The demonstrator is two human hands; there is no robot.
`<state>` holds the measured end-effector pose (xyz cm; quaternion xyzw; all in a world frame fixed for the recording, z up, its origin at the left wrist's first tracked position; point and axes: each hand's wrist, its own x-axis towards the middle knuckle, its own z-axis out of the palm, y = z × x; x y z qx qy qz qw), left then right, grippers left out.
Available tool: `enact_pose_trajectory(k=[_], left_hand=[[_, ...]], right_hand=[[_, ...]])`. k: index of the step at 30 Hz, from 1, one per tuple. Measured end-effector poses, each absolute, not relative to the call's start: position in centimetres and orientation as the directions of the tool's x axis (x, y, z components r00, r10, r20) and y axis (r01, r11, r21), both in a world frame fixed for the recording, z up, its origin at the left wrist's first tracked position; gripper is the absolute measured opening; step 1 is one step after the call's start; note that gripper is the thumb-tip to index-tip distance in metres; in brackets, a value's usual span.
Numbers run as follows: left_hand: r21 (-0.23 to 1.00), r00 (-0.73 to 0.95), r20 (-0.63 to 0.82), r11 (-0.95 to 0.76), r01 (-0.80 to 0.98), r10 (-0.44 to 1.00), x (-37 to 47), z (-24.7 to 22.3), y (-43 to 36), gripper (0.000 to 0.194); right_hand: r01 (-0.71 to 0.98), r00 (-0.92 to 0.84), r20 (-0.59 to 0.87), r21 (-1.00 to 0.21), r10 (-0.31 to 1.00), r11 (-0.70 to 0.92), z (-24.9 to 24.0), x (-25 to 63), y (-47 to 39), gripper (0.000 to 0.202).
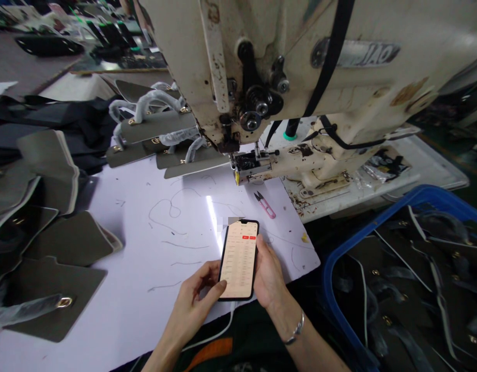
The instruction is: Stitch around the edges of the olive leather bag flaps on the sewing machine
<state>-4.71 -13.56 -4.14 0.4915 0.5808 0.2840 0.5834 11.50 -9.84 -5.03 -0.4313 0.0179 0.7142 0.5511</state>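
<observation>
Both hands hold a smartphone (239,260) with a lit screen showing a list, low over the front edge of the white worktable (145,248). My left hand (195,297) supports its lower left side, thumb on the screen's bottom corner. My right hand (268,274) grips its right edge; a silver bracelet sits on that wrist. A white cable (213,336) runs below the phone. Beyond stands a worn cream industrial sewing machine (300,77), its needle area (248,165) just past the phone.
Pink thread snips (265,204) lie by the machine. Grey leather panels with metal rings (52,299) pile at the left, more with wrapped handles (156,129) behind. A blue crate (378,222) of dark pieces stands at the right. Loose threads scatter on the table.
</observation>
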Motion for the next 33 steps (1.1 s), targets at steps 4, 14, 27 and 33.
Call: enact_pose_trajectory(k=[4,14,27,33], left_hand=[[0.89,0.151,-0.386,0.324,0.321,0.91,-4.2,-3.75,-13.62,0.032],[0.87,0.155,-0.394,0.314,0.379,0.906,-4.05,-3.57,-13.71,0.027],[0.874,0.15,-0.381,0.302,0.382,0.912,-3.93,-3.61,-13.72,0.029],[0.875,0.156,-0.394,0.318,0.365,0.906,-3.71,-3.56,-13.66,0.03]], right_hand=[[-0.799,-0.015,-0.638,-0.456,0.77,-0.393,-5.04,11.48,-9.81,0.043],[-0.8,-0.009,-0.635,-0.46,0.773,-0.387,-5.13,11.51,-9.9,0.04],[-0.798,-0.013,-0.625,-0.464,0.78,-0.385,-5.5,11.43,-9.88,0.043],[-0.79,-0.026,-0.631,-0.463,0.775,-0.403,-5.52,11.43,-9.86,0.045]])
